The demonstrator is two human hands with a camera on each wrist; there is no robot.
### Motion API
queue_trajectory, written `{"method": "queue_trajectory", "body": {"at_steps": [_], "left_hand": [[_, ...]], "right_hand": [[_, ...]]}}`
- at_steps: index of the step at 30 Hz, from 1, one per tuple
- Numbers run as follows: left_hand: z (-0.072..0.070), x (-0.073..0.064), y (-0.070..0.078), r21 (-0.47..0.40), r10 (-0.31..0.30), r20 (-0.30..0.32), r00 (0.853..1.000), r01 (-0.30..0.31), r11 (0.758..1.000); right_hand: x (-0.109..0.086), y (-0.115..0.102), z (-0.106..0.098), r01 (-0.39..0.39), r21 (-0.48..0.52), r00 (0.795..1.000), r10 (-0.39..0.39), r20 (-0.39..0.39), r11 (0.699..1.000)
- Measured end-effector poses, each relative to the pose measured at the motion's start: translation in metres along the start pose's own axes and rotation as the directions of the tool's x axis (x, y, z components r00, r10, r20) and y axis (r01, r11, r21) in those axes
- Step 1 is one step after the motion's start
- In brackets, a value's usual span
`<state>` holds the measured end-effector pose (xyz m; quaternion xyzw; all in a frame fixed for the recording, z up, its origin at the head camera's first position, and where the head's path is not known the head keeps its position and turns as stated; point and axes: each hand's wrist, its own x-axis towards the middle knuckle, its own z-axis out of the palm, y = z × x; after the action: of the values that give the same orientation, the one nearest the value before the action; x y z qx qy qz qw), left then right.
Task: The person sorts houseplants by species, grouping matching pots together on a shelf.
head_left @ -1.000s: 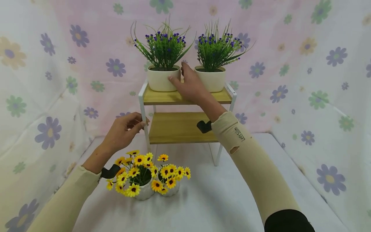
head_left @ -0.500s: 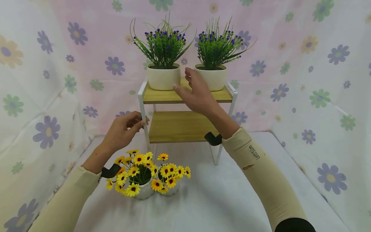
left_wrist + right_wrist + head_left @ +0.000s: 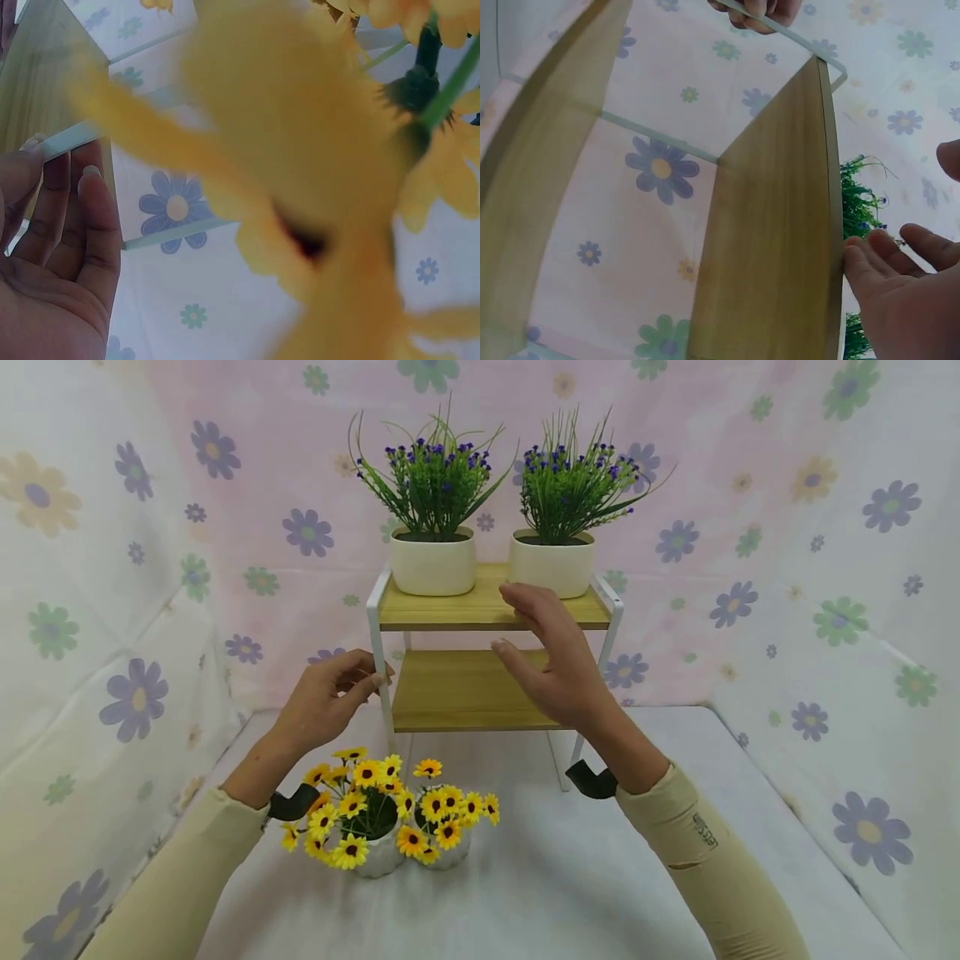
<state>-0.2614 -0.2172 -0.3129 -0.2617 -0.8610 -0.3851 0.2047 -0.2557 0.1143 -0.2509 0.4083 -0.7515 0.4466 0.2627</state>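
Note:
A two-tier shelf [image 3: 465,693] with wooden boards and a white metal frame stands ahead of me. My left hand [image 3: 318,702] pinches its left front leg [image 3: 378,643] between thumb and fingers; the left wrist view shows the fingers [image 3: 97,202] around the white bar [image 3: 71,141]. Two cream pots of purple-flowered grass, a left pot [image 3: 432,568] and a right pot [image 3: 552,568], sit upright and apart on the top board. My right hand [image 3: 562,668] holds nothing, its fingers extended in front of the top board's edge, below the right pot.
Two small white pots with yellow daisies, a left one [image 3: 382,857] and a right one [image 3: 452,853], stand on the white-covered table [image 3: 570,893] before the shelf, close to my left wrist. A flower-print cloth [image 3: 750,652] encloses the back and sides.
My right hand has let go of the left cream pot and drawn back down and to the right, its fingers spreading. The left hand stays on the shelf leg.

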Motion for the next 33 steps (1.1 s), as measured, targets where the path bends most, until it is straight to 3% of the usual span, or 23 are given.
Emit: {"method": "queue_trajectory", "body": {"at_steps": [5,8,18,25,33], "left_hand": [[0.001,0.000,0.002,-0.004,-0.016,0.004,1.000,0.016,1.000],[0.000,0.001,0.001,-0.007,-0.018,0.005,1.000,0.018,1.000],[-0.001,0.000,-0.002,-0.010,-0.020,0.013,1.000,0.020,1.000],[0.000,0.001,0.000,-0.011,-0.020,0.014,1.000,0.021,1.000],[0.000,0.000,0.002,-0.010,-0.029,0.014,0.999,0.029,1.000]], "right_hand": [[-0.027,0.007,0.004,0.072,0.123,0.997,-0.069,-0.027,0.990],[-0.043,0.015,0.010,0.071,0.164,0.997,-0.070,-0.014,0.984],[-0.088,0.044,0.037,-0.044,0.248,0.995,0.019,0.103,0.968],[-0.111,0.062,0.049,-0.135,0.272,0.983,0.094,0.158,0.953],[-0.131,0.082,0.068,-0.186,0.286,0.964,0.118,0.240,0.940]]}}
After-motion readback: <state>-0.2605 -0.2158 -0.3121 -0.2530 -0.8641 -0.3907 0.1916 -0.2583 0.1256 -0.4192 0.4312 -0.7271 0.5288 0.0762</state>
